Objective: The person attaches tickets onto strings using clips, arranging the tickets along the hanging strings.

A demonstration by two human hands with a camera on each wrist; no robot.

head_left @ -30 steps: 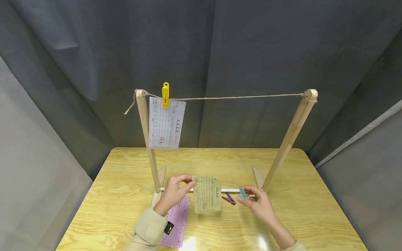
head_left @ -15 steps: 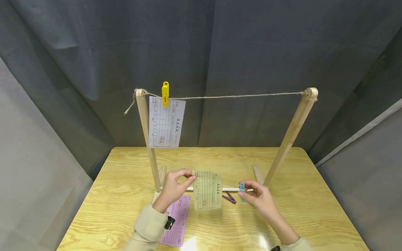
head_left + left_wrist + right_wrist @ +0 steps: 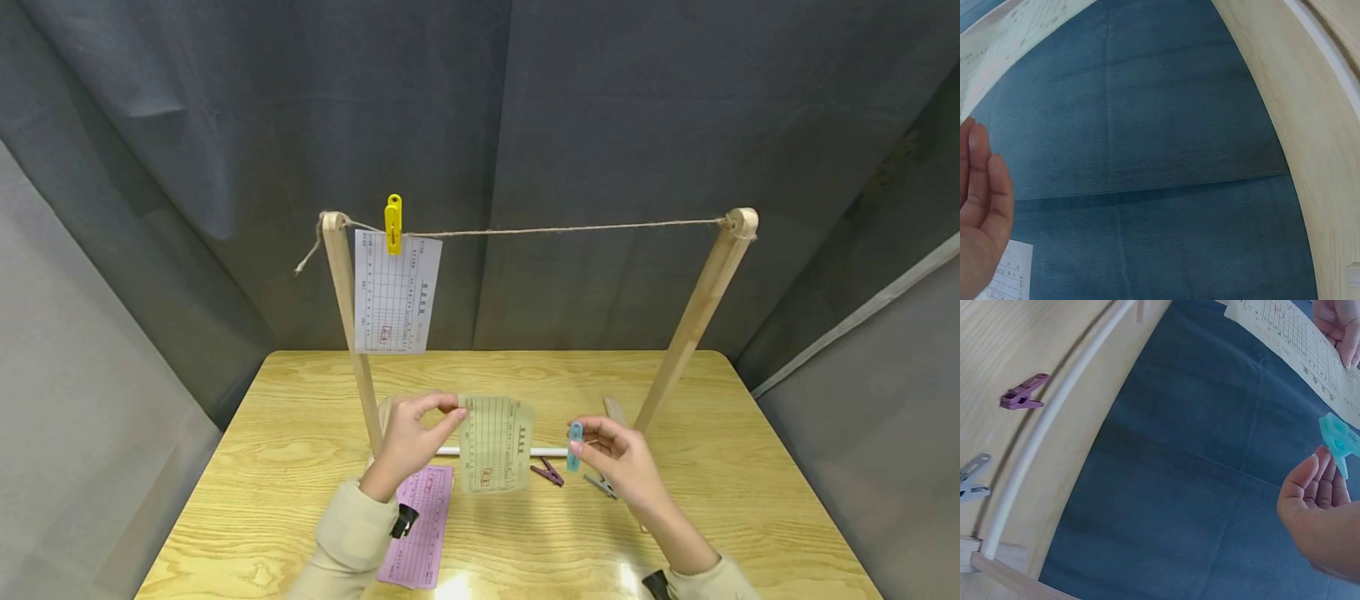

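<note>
Between thumb and fingers, my left hand (image 3: 417, 433) pinches the top left corner of a yellow printed form (image 3: 497, 446), which hangs above the table. To its right, my right hand (image 3: 617, 457) holds a light blue clothespin (image 3: 574, 447), apart from the sheet. The right wrist view shows that clothespin (image 3: 1337, 440) at the fingertips, with the yellow sheet (image 3: 1300, 353) close beyond it. Up on the twine (image 3: 562, 228), a yellow clothespin (image 3: 393, 225) clips a white form (image 3: 396, 293) near the left post.
Wooden posts (image 3: 693, 325) carry the twine, joined low down by a white rod (image 3: 549, 452). A purple clothespin (image 3: 547, 471) and a grey clothespin (image 3: 602, 485) lie on the table (image 3: 525, 550). Pink forms (image 3: 422, 533) lie under my left forearm. Dark curtain (image 3: 600, 125) stands behind.
Both hands have risen a little, with the yellow form and the blue clothespin. The clothespin has turned more upright, and the grey clothespin has come into sight below my right hand.
</note>
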